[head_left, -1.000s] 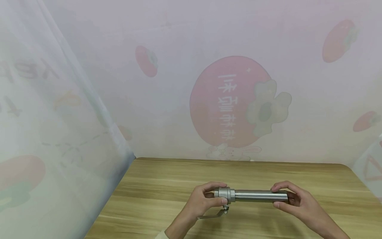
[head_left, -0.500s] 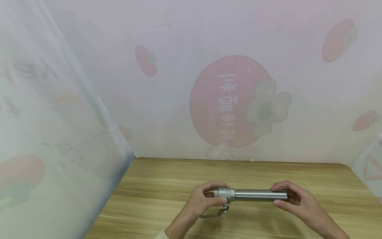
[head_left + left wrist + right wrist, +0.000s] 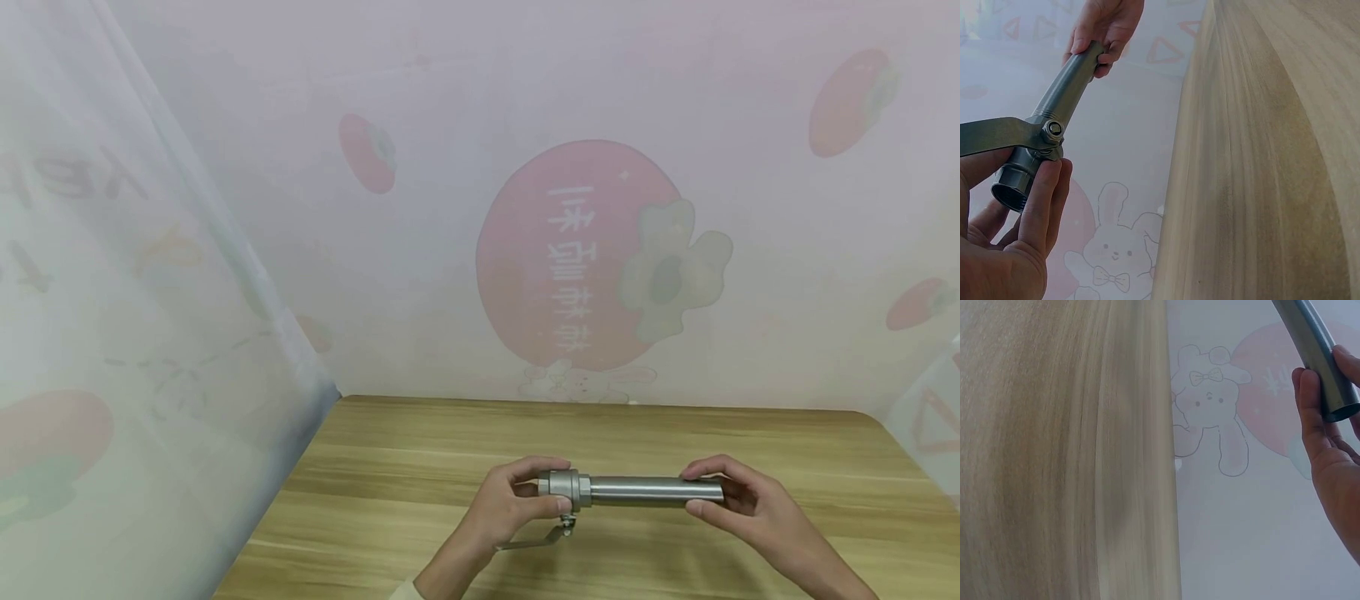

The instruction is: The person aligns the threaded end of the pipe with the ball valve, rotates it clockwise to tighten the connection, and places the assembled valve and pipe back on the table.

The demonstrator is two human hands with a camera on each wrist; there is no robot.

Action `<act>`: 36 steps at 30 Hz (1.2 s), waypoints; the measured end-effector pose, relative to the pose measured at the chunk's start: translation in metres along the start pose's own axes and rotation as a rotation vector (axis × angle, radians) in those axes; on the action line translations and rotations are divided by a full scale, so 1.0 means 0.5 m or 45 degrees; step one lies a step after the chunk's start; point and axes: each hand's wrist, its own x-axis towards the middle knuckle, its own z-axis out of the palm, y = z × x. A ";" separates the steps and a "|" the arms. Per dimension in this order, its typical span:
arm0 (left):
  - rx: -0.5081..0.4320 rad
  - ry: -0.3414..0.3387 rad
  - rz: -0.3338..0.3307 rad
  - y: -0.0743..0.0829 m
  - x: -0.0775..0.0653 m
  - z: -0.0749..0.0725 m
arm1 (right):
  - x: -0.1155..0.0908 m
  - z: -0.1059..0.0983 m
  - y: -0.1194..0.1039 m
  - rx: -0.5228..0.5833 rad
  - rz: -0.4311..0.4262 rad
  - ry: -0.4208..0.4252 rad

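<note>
A steel ball valve (image 3: 561,490) is joined to a straight metal pipe (image 3: 637,491), and the two lie level across the head view above the table. My left hand (image 3: 501,507) grips the valve body between thumb and fingers. The valve's lever handle (image 3: 528,543) points toward the left beneath that hand. At the pipe's far end my right hand (image 3: 750,512) pinches it with thumb and fingertips. In the left wrist view threads (image 3: 1044,114) show where the pipe meets the valve, and the valve's other end is an open threaded socket (image 3: 1011,195). The pipe's open end (image 3: 1341,414) shows in the right wrist view.
Below the hands spreads a wood-grain table (image 3: 390,467) with rounded far corners. Behind it hangs a pale printed curtain (image 3: 420,292) with fruit and rabbit drawings, and another curtain (image 3: 150,333) closes off the left side.
</note>
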 end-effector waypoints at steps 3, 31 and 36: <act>0.001 -0.003 0.004 0.000 0.000 0.000 | 0.000 0.000 0.000 -0.002 0.011 0.004; -0.019 -0.033 0.018 0.000 0.000 0.001 | 0.002 0.004 -0.002 -0.056 0.028 0.066; -0.015 -0.034 0.025 -0.001 0.000 0.002 | 0.001 0.006 -0.001 -0.080 0.053 0.077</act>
